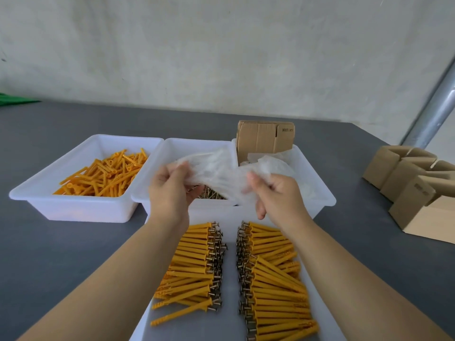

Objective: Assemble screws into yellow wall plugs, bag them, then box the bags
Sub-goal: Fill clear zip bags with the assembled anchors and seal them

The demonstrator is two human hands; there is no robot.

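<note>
Here, clear bag pinched between left hand and right hand above the screws bin; assembled plugs on tray at table's near edge.

The screws in the middle white tray are mostly hidden behind a motion-blurred clear bag and the two hands gripping it. Left of that tray, a green object is cut off by the frame edge. Right of it, the printing on the cardboard boxes cannot be read.
</note>
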